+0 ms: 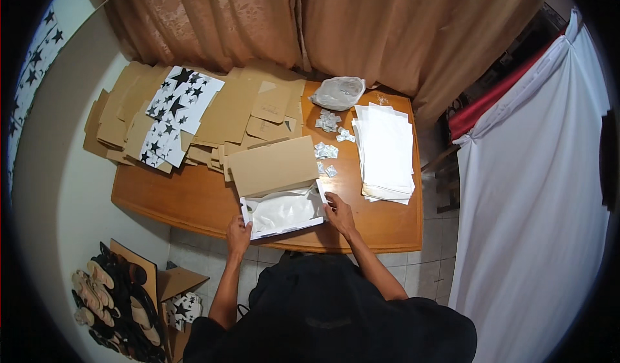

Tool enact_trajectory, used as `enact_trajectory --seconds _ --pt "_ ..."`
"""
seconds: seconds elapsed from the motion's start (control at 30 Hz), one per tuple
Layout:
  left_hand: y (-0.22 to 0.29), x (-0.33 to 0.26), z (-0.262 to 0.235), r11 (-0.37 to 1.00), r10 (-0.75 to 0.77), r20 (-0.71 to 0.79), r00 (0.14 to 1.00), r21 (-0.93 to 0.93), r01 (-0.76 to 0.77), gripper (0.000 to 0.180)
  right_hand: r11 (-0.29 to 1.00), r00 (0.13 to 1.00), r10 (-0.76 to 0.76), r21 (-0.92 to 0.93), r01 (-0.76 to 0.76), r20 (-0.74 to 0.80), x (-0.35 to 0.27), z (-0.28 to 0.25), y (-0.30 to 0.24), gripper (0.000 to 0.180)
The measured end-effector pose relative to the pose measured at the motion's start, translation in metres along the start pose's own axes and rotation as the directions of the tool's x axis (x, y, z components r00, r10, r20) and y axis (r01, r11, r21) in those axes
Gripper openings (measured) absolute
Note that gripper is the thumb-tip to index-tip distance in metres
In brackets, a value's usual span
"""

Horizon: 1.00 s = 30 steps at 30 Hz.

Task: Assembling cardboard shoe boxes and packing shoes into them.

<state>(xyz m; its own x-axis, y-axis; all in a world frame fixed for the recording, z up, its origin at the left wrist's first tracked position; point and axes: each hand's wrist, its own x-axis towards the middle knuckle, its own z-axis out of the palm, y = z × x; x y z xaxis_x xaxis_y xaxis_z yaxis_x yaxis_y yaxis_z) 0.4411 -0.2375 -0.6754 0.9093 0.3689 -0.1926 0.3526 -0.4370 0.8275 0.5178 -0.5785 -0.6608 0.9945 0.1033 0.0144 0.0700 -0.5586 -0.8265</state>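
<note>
A shallow cardboard box [271,166], white outside and brown inside, rests at the table's near edge with its lid raised away from me. Crumpled white sheeting [284,211] lines its inside; anything beneath is hidden. My left hand [239,235] grips the box's left front corner, fingers bent over the wall. At the right wall, my right hand [340,214] is closed with its fingertips against the edge. Beyond the box lie loose small sachets [329,121] in several little groups. A stack of white paper sheets [387,156] is to the right of them.
Flattened brown cardboard pieces [219,117] cover the left back of the wooden table [174,201], with star-printed white card [171,121] on top. A clear plastic bag [339,93] sits at the back. Sandals [97,292] stand lower left; a white cloth [523,182] hangs right.
</note>
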Motion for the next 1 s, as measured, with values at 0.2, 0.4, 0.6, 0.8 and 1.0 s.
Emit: enact_trajectory --seconds 0.2,0.4,0.6,0.8,1.0 --pt "0.067 -0.014 -0.012 0.922 0.304 -0.127 0.944 0.287 -0.258 0.034 0.967 0.97 0.241 0.089 -0.237 -0.039 0.009 -0.023 0.027 0.03" --pt "0.134 0.023 0.044 0.958 0.283 0.318 0.905 -0.137 -0.251 0.032 0.987 0.991 0.123 -0.107 -0.117 0.045 0.048 -0.035 0.055 0.028" --pt "0.161 0.029 0.135 0.947 0.321 0.45 0.833 -0.16 -0.279 0.035 0.954 0.993 -0.008 -0.296 0.042 0.118 0.112 -0.016 0.077 0.041" --pt "0.177 0.018 0.177 0.976 0.215 0.475 0.854 -0.074 -0.204 0.03 0.871 0.972 -0.125 -0.448 0.203 0.197 0.116 -0.013 0.099 0.03" --pt "0.177 0.009 0.206 0.994 0.073 0.474 0.878 -0.104 -0.027 0.025 0.958 0.993 -0.066 -0.272 0.09 0.097 0.093 -0.04 0.106 0.022"
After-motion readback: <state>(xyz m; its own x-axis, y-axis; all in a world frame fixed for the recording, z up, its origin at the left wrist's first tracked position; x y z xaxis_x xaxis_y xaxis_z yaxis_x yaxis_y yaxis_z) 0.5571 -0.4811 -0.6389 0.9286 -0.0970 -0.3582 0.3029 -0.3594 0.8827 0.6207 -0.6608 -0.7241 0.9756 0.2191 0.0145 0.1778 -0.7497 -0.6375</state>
